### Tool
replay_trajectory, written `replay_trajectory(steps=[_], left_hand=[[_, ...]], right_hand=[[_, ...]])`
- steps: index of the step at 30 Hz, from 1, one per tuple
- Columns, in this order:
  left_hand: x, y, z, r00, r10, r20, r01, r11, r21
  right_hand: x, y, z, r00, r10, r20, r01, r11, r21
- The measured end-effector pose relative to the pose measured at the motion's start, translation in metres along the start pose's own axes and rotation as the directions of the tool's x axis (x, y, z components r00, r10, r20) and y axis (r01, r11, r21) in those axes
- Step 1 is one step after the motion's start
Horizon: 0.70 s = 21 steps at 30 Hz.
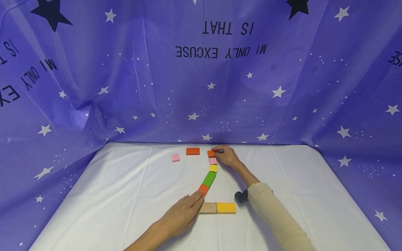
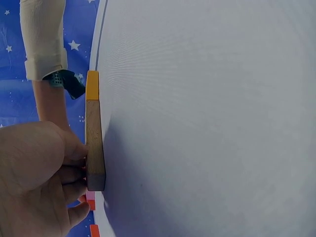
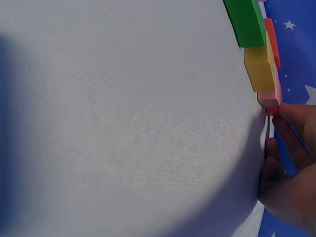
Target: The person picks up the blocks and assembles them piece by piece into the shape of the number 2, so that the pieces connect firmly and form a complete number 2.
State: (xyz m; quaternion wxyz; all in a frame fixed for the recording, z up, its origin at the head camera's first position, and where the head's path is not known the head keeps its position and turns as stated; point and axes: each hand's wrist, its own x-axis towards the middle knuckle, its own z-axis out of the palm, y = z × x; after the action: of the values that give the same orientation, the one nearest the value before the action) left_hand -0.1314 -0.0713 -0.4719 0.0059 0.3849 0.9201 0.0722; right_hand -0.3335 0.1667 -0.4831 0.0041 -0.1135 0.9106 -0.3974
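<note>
A curved row of blocks runs up the white table in the head view. From the far end it goes small orange block (image 1: 211,153), pink block (image 1: 213,161), yellow block (image 1: 213,168), long green block (image 1: 209,179), then red-orange block (image 1: 203,189). My right hand (image 1: 228,157) pinches the orange block between thumb and fingers, right behind the pink one. With fingers extended, my left hand (image 1: 180,216) rests at the near end, over part of the red-orange block. Its fingertips are beside a plain wooden block (image 1: 208,208), which lies end to end with an amber block (image 1: 226,208).
Off to the left of the row's far end lie a loose pink cube (image 1: 175,158) and a red-orange block (image 1: 193,151). A dark band (image 1: 241,196) hangs at the right sleeve (image 1: 276,212). Behind the table (image 1: 125,174) hangs a purple star-patterned cloth (image 1: 163,80).
</note>
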Motion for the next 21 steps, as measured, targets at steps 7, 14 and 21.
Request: replay_trajectory(steps=[7,14,21], left_hand=[[-0.0003,0.0001,-0.0003,1.000,0.003,-0.004,-0.003,1.000,0.002],[-0.0004,0.0000,-0.0003,1.000,0.003,-0.001,-0.003,1.000,-0.003],[0.0001,-0.0001,-0.0008,1.000,0.003,0.004,-0.003,1.000,-0.003]], right_hand=[[0.0011,-0.0015,0.0029,1.000,-0.014,0.001,0.014,1.000,0.015],[0.0009,-0.0042,0.0045,1.000,-0.029,-0.004,0.029,1.000,0.001],[0.0020,-0.0048,0.0057,0.999,-0.038,0.011,0.038,0.999,-0.023]])
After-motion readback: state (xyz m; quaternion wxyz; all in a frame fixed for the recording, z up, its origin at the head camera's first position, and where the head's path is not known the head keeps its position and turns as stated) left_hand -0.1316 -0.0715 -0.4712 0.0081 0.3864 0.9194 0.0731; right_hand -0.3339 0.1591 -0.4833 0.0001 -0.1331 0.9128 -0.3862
